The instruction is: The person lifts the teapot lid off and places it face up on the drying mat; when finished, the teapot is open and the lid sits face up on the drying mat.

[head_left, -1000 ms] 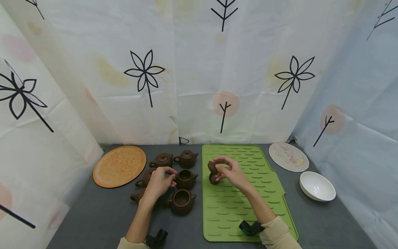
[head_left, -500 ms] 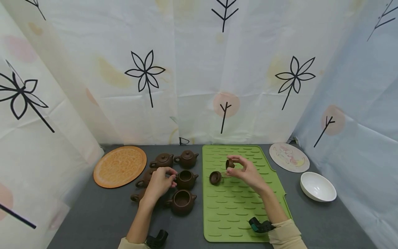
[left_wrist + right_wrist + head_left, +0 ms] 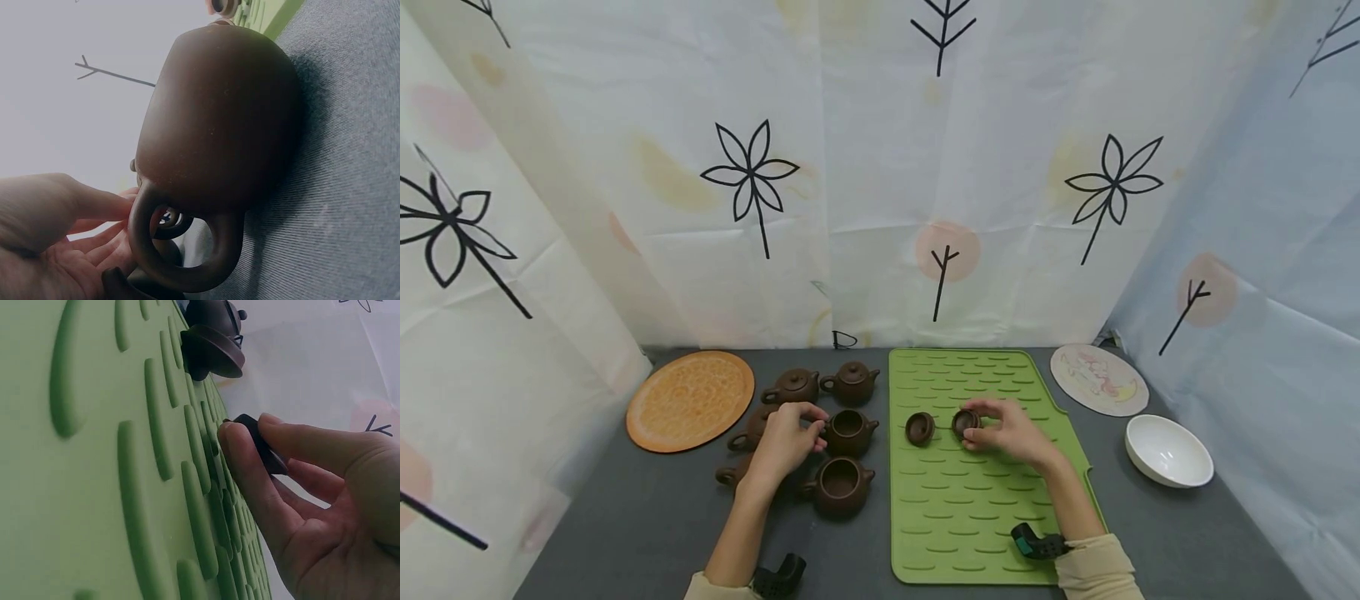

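Observation:
My right hand [image 3: 1011, 433] pinches a small dark brown teapot lid [image 3: 964, 424] between thumb and fingers, its hollow side facing up, close over the green mat [image 3: 985, 533]. Left of it another lid [image 3: 919, 428] lies upturned on the mat. My left hand [image 3: 786, 442] pinches at the handle of a lidless brown teapot [image 3: 848, 432] in the middle of the right-hand row. In the left wrist view, the nearer teapot [image 3: 219, 119] and its handle cover part of my left fingers [image 3: 106, 206]. That nearer lidless teapot also shows in the head view.
Two lidded teapots stand at the back, one [image 3: 852, 382] right of the other [image 3: 793, 386]. Further teapots are partly hidden by my left arm. An orange round mat [image 3: 691, 402] lies far left. At right are a pale round mat [image 3: 1099, 379] and a white bowl [image 3: 1168, 451].
My right hand has drawn one lid away from the other, rightward, then lowered it toward the mat with its hollow side up. The left hand has stayed at the teapot.

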Demonstrator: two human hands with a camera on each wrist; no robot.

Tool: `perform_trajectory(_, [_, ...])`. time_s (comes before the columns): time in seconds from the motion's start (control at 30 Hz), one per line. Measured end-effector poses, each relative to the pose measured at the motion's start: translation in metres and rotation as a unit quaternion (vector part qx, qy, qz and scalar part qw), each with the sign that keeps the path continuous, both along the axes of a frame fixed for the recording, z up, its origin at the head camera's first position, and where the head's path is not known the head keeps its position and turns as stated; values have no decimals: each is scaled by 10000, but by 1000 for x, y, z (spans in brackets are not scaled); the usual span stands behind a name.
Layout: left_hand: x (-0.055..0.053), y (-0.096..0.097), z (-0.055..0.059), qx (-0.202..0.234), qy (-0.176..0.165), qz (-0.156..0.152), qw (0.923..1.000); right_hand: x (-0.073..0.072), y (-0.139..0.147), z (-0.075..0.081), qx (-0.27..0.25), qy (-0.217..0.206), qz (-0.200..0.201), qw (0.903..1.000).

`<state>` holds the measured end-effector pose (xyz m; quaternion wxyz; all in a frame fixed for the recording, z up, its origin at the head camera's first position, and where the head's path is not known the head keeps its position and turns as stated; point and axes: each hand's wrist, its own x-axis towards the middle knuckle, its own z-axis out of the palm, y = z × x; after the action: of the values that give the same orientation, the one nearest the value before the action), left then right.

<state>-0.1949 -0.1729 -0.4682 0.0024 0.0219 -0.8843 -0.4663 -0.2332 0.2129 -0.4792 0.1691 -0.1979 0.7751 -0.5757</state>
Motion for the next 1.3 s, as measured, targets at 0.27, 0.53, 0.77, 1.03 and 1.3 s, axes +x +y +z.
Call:
perform_trajectory(0.27, [0,-1,0,23,-44,-12,10000,0,2,-4,181,21,218,9996])
perform_trajectory(0.53, [0,-1,-1,53,9,-29,10000,-2,-2,-7,449,262,396,9979])
perform_trajectory(0.77, [-1,-2,-1,-4,13,-34,10000,-2,-5,-8,597,372,369,9968])
perform_trajectory(1.03, [-2,-3,2,28,-71,-112,9999,-2,-4,-3,573,239,249,9978])
perform_trajectory(1.3, [-7,-5,11,9,-75,-349,9994,-1,-2,4,553,250,265,9978])
